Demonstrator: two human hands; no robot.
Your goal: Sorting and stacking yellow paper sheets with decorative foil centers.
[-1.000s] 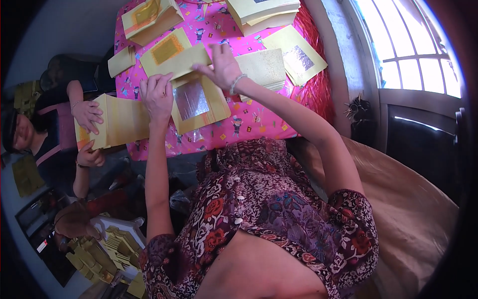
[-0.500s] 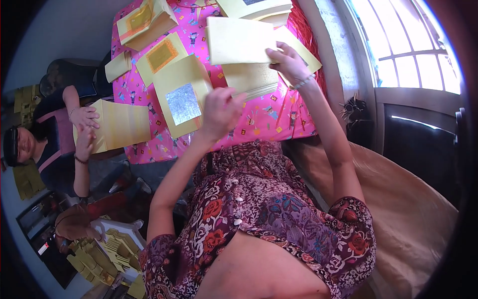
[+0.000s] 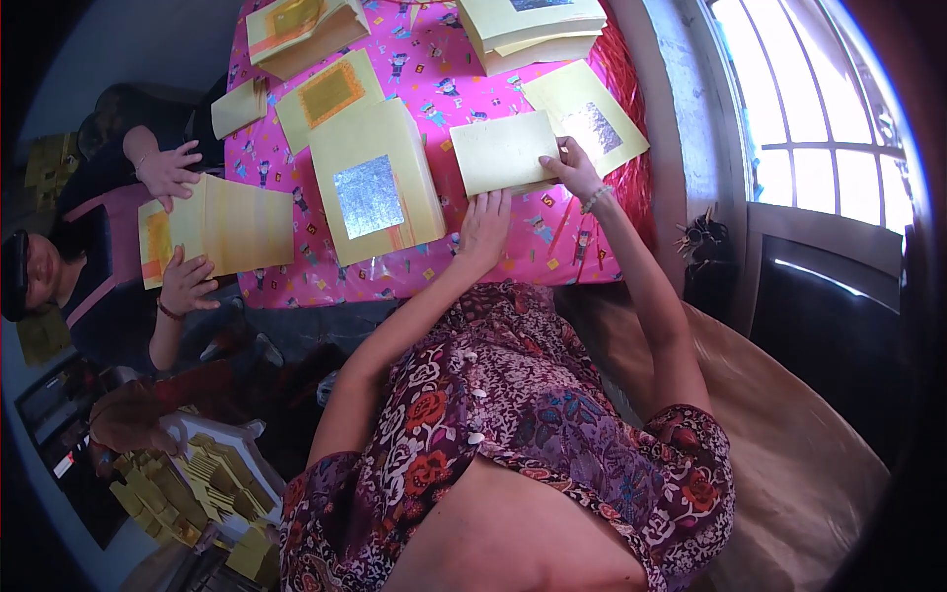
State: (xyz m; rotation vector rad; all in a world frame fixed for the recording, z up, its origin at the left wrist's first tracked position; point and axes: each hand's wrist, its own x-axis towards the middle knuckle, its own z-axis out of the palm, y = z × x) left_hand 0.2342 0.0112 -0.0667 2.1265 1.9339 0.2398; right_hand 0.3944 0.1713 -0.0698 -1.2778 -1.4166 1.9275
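Note:
In front of me a folded yellow paper (image 3: 505, 150) lies on top of a small pile of the same paper, whose edges just show beneath. My right hand (image 3: 576, 172) pinches its right side, thumb on top. The fingers of my left hand (image 3: 483, 227) are stretched out against its near edge. Left of it is a thick stack of yellow paper (image 3: 380, 128) with a silver square on the top sheet. Beyond my right hand lie loose yellow sheets (image 3: 567, 94), the upper one bearing a silver patch.
A pink patterned cloth (image 3: 434, 271) covers the table. More paper stacks (image 3: 533, 30) stand at the far side. At the left a co-worker's hands (image 3: 187, 281) are on another stack (image 3: 247, 222). Red strands (image 3: 631, 59) hang along the right edge, by the wall and window.
My right hand has brought the folded paper down nearer to me. My left hand has moved right to its near edge. The co-worker's hands have spread apart.

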